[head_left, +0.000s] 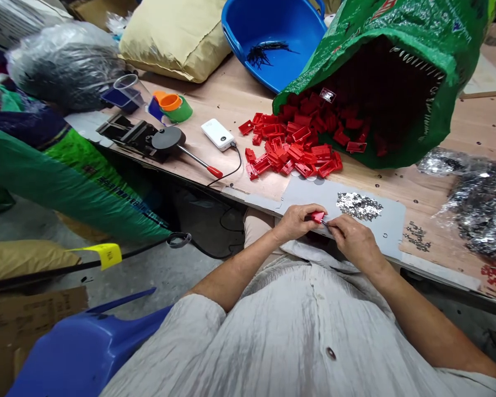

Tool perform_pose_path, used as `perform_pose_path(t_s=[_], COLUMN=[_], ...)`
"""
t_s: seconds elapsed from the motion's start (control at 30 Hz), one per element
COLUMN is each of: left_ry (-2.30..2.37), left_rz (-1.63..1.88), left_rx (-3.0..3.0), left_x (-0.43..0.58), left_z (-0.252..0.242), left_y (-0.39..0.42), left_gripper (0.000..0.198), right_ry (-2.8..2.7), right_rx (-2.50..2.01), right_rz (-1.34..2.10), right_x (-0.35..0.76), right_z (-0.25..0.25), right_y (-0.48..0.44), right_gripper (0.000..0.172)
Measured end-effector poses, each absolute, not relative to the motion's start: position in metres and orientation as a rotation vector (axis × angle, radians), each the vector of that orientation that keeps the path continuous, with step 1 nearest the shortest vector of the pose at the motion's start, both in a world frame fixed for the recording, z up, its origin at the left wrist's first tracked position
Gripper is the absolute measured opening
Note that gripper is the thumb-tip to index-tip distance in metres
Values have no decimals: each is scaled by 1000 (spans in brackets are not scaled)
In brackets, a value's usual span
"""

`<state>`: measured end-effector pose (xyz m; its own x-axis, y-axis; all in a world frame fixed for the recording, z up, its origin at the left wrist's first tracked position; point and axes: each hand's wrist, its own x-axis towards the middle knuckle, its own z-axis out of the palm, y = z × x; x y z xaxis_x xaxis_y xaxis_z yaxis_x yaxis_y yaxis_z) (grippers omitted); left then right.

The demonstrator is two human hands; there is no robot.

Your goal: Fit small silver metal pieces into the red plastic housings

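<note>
At the table's near edge, my left hand (295,221) is closed round a small red plastic part (317,216). My right hand (355,240) pinches a thin dark metallic piece (324,223) against that part; its exact kind is too small to tell. Just beyond both hands is a grey sheet (314,193) bearing a pile of small shiny metal pieces (359,205). A heap of similar red plastic parts (289,149) spills from a green woven sack (442,116) lying on its side.
A blue basin (248,33) with dark thin strips stands behind. To the left are a white power bank (217,134) with a cable, a lever device (167,140) and tape rolls (179,107). Plastic bags of metal pieces (483,204) lie right. A blue stool (86,347) stands left below.
</note>
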<state>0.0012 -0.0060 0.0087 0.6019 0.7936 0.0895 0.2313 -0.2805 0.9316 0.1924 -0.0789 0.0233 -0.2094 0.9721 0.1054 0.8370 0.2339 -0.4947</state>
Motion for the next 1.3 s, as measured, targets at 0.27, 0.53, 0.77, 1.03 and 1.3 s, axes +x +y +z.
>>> perform_pose_path(t_s=[0.27,0.53,0.77,1.03,1.3], left_ry=[853,841,732,575,591], left_rz=[713,855,984,920,883], left_rx=[1797,1606,1123,373,126], left_x=[3,0,7,12,17], left_z=[10,11,30,42,52], left_y=[-10,-30,-50,-70,-77], left_gripper=[30,34,31,29,20], right_ry=[-2072,-1956,-1914,-1949,-1980], right_rx=[-1779,-1616,-1559,-1459,-1463], right_rz=[424,628,980,887,624], right_x=[180,204,198,183,181], right_z=[25,37,51,52,51], right_y=[-82,-92,-106,-108,-109], right_gripper=[17,18,44,44,41])
